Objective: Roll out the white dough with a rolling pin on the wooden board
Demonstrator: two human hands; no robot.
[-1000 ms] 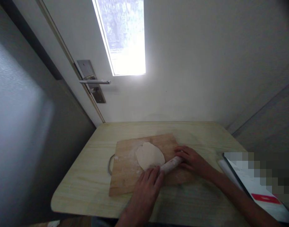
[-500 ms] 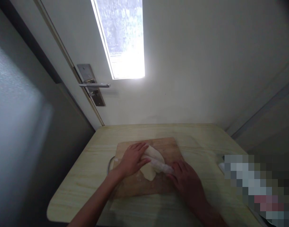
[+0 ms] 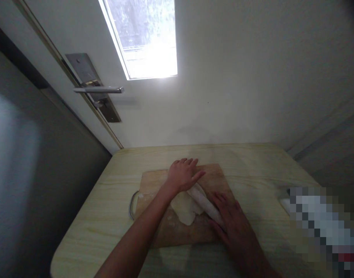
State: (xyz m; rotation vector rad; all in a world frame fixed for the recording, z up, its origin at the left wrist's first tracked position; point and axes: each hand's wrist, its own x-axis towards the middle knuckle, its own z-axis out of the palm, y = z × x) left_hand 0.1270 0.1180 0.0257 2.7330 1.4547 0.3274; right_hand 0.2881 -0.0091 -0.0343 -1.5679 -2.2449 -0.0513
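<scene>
A flour-dusted rolling pin (image 3: 205, 202) lies slantwise over a flat, uneven sheet of pale dough (image 3: 184, 210) on a wooden cutting board (image 3: 188, 235). My left hand (image 3: 184, 173) rests palm down over the pin's far end, its fingers stretched out and the thumb spread. That end of the pin is hidden beneath the palm. At the near right end, my right hand (image 3: 233, 220) has its thumb and fingers on either side of the pin. Part of the dough's left side is covered by my left forearm.
The board has a metal loop handle (image 3: 132, 204) on its left and lies on a light wood-grain table (image 3: 101, 216). Behind the table stands a pale door with a lever handle (image 3: 98, 89) and a bright window pane (image 3: 148, 42). A pixelated object (image 3: 324, 216) sits at the right edge.
The rolling pin has shifted right across the dough, exposing more of the sheet to its left. My left hand moved right and away, its fingers now more spread; my right hand shifted slightly right.
</scene>
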